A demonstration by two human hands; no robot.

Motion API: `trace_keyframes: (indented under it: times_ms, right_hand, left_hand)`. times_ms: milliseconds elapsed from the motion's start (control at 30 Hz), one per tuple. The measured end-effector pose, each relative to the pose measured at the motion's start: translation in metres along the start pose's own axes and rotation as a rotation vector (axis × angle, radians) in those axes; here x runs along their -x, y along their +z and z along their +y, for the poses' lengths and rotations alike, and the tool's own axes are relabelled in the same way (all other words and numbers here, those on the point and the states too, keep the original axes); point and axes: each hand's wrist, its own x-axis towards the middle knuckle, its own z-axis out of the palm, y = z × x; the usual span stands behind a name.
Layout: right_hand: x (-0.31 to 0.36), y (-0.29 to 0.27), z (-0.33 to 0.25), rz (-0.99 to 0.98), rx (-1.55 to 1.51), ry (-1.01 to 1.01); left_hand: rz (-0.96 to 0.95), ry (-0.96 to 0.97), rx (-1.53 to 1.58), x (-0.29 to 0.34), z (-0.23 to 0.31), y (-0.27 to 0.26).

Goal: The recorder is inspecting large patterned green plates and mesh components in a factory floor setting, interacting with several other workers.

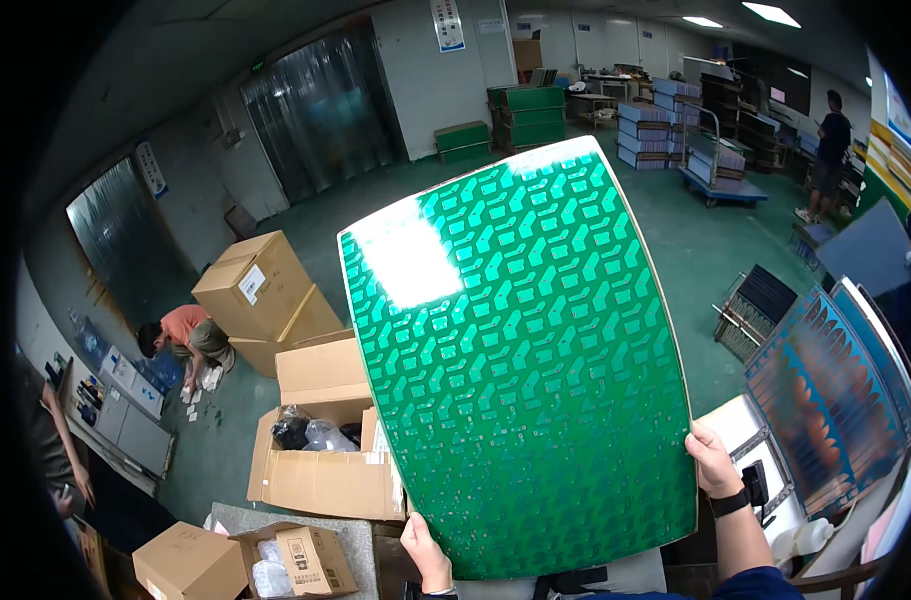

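Note:
A large green printed circuit board panel [535, 370] with rows of repeated copper-pad shapes fills the middle of the head view, tilted up in front of me. Bright ceiling light glares off its upper left part. My left hand [425, 553] grips its lower left edge, thumb on the front face. On the right edge, my right hand [712, 462] pinches the panel lower down, and a dark band circles that wrist. The fingers behind the panel are hidden on both sides.
An opened cardboard box [325, 480] with plastic bags stands left of the panel, taller cartons [255, 290] behind it. A framed screen [825, 400] leans at right. One person [190, 350] crouches at left; another [832, 150] stands far right. A blue trolley [720, 185] bears stacks.

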Motion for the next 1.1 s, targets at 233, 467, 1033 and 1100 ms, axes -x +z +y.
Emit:
trace_keyframes:
  times_ms: [233,467,1033,1100]
  right_hand:
    - [-0.008,0.024,-0.019,0.093,0.104,0.040]
    - [-0.036,0.037,-0.058,0.287,0.350,-0.275]
    - [-0.213,0.087,0.073,0.525,0.759,-0.380]
    - [-0.223,0.091,0.105,0.567,0.829,-0.370]
  left_hand:
    - [-0.107,-0.136,0.021,-0.025,-0.019,0.006]
    - [-0.047,-0.106,-0.318,-0.042,-0.080,-0.004]
    - [-0.143,0.141,-0.730,-0.018,-0.110,0.010]
    - [-0.154,0.100,-0.721,-0.018,-0.100,0.014]
